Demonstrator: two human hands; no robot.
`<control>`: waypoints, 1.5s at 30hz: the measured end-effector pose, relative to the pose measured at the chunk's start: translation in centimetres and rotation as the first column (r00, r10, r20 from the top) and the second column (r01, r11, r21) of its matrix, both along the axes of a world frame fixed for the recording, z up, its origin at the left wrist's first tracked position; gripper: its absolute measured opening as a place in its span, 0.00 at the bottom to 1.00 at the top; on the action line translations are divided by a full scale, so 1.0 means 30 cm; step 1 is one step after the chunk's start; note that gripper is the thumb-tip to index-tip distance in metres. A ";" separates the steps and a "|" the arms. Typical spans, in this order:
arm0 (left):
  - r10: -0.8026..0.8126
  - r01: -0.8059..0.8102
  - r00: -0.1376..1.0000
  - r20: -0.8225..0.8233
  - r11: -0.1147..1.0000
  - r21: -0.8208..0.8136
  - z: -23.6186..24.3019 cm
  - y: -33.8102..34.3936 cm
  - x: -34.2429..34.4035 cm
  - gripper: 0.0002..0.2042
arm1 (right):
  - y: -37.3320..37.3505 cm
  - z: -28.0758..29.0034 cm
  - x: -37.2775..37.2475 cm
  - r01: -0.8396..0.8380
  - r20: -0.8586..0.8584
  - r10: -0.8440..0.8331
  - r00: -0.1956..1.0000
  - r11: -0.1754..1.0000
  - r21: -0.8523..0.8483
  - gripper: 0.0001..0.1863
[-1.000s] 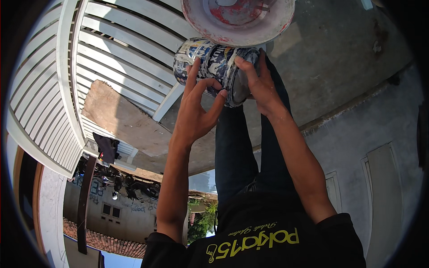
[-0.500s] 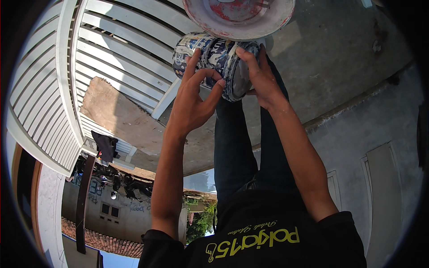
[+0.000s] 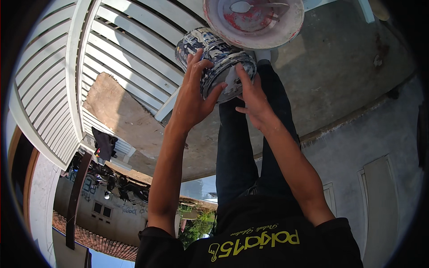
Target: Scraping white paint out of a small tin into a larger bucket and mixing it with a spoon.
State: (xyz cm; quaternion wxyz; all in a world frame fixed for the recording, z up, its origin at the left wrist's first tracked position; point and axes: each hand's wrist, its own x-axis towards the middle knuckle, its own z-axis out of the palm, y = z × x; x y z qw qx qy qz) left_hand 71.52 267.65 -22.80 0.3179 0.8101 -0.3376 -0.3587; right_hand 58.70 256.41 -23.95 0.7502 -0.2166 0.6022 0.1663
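A paint can (image 3: 210, 47), blue and white and smeared with dried paint, has its round grey top (image 3: 229, 87) facing me. My left hand (image 3: 192, 96) rests round its left side and rim, fingers up along the wall and thumb bent at the top's edge. On the other side, my right hand (image 3: 257, 98) has its fingers spread; the index fingertip meets the rim, while the thumb sticks out below, off the can. Just beyond the can is a whitish basin (image 3: 219, 31) with red stains, and a spoon-like tool (image 3: 241, 6) lies in it.
White slatted boards (image 3: 134, 58) run along the left, with a brown sheet (image 3: 105, 96) near them. A dark cloth (image 3: 104, 143) hangs farther down. Concrete floor (image 3: 330, 76) extends to the right, up to a grey wall (image 3: 339, 147). My legs (image 3: 237, 147) are below the can.
My right hand has loosened from the rim and its fingers have spread. My left fingers have straightened against the can. More of the grey top and the basin's inside show.
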 end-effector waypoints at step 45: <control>0.321 -0.195 0.528 -0.786 0.947 0.256 -0.255 0.259 0.606 0.14 | 0.064 -0.270 0.639 0.326 -0.446 0.812 0.377 -0.567 -0.757 0.07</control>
